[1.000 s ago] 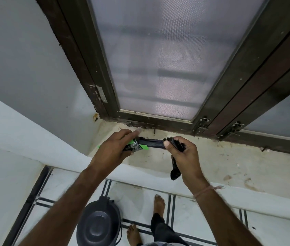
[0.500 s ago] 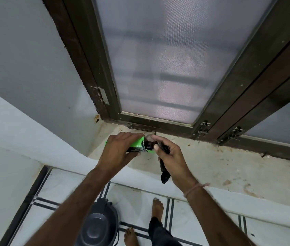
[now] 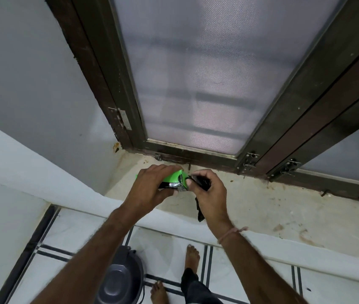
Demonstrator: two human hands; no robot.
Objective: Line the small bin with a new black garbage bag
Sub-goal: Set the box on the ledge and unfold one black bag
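My left hand grips a green and black garbage bag pack above the stained window ledge. My right hand is closed on a folded black garbage bag right beside the pack's open end; a loose tail of the bag hangs below the palm. The small dark grey bin stands on the floor below my left forearm, its lid shut, and the arm hides part of it.
A dark-framed mesh window rises behind the ledge, with latches at its base. A grey wall stands to the left. Bare feet rest on the white striped floor tiles beside the bin.
My right hand has come in toward the pack; the stretched black strip between the hands has closed up. Both hands sit slightly lower over the ledge.
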